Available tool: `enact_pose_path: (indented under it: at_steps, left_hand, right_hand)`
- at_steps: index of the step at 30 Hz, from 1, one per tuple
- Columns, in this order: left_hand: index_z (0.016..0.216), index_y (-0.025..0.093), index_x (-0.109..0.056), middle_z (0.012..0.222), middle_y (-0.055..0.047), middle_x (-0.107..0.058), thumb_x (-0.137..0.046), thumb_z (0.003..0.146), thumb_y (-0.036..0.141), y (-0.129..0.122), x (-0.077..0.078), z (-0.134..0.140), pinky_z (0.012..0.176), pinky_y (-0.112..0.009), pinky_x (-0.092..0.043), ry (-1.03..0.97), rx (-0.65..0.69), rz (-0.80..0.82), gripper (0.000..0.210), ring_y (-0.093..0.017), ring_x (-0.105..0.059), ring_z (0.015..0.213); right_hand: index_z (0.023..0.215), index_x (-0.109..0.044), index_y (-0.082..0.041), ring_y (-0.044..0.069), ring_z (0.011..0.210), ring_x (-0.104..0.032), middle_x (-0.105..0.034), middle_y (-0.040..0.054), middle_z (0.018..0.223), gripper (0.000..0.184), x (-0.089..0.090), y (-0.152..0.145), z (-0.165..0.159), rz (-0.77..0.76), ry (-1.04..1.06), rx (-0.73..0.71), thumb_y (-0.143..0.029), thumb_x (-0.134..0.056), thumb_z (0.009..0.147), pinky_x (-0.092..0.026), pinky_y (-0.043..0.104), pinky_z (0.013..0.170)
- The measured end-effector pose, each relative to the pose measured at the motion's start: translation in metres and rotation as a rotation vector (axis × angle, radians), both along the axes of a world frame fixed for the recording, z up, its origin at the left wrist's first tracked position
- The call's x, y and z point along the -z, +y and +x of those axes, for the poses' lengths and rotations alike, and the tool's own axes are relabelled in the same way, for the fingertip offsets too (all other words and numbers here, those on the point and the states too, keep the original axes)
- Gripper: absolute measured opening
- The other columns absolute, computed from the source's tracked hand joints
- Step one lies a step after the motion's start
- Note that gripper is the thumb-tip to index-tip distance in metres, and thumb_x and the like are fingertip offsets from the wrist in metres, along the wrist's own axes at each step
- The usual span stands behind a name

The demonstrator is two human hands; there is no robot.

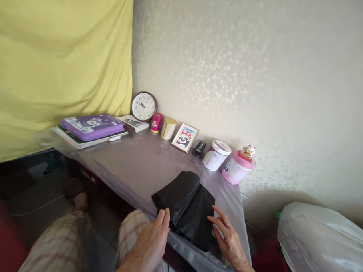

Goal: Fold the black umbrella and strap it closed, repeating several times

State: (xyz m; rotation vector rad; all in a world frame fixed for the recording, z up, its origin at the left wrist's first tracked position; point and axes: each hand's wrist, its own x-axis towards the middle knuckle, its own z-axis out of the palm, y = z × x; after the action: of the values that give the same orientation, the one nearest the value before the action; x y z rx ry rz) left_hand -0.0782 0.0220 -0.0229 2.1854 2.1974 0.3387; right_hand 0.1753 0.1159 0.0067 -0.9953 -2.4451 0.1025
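A folded black plastic bag (184, 204) lies on the table's near part, with a crease running through its middle. My left hand (151, 237) is at its near left edge, fingers pressed together and closed on the edge; the thumb is hidden. Beside the right edge is my right hand (227, 236), its fingers apart and slightly bent, with fingertips at the bag's border. Whether these fingertips press on the plastic or only rest near it is hard to see.
Along the wall stand a round clock (144, 106), a pink can (156, 123), a yellowish jar (168, 129), a panda picture frame (185, 137), a black stapler-like object (199, 149), a white tub (216, 155) and a pink-lidded tub (237, 170). A purple case (93, 126) lies left.
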Motion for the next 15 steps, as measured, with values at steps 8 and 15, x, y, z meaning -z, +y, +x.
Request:
enact_pose_path:
  at_steps: [8,15]
  left_hand:
    - [0.133,0.011,-0.041,0.125,-0.015,-0.051,-0.035,0.086,0.008,0.001,0.001,0.000,0.059,-0.024,-0.049,0.025,-0.016,0.025,0.047,-0.014,-0.065,0.070]
    - [0.133,0.012,-0.040,0.126,-0.015,-0.052,-0.033,0.087,0.008,0.001,0.002,0.000,0.059,-0.023,-0.049,0.019,-0.020,0.005,0.047,-0.013,-0.064,0.070]
  right_hand:
    - [0.094,-0.061,-0.024,0.018,0.098,-0.063,-0.050,0.0096,0.131,0.024,-0.005,0.005,-0.007,-0.001,0.040,0.011,-0.020,-0.037,0.091,-0.052,0.028,0.081]
    - [0.087,-0.064,-0.025,0.020,0.090,-0.064,-0.068,0.0054,0.096,0.027,-0.024,0.017,-0.010,0.038,0.003,0.007,-0.015,-0.038,0.086,-0.053,0.035,0.079]
